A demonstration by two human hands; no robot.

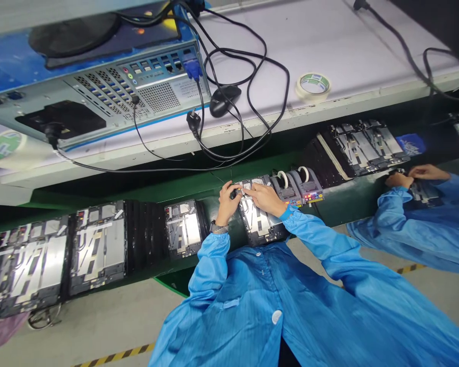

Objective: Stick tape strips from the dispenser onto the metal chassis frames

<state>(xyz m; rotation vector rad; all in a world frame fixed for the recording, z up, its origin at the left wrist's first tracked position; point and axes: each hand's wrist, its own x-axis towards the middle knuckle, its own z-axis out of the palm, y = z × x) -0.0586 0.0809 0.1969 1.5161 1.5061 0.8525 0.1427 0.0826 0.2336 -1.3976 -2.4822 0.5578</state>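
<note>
An opened tablet (257, 219) with bare metal plates and dark cables lies on the green bench in front of me. My left hand (226, 205) is at its upper left corner, fingers closed around a small dark item too small to name. Over the top edge of the same tablet, my right hand (266, 199) reaches in from the right, its fingertips together near the left fingers. What the right fingertips pinch, if anything, is hidden. Just right of the tablet stand two grey tape dispensers (306, 184) with white rolls and lit displays.
To the left are another opened tablet (183, 229) and stacked tablets (99, 244). More tablets (367, 145) lie at the right, near a co-worker's hands (401, 179). The shelf above holds a computer case (110, 86), looped black cables, a mouse (225, 100) and a tape roll (312, 85).
</note>
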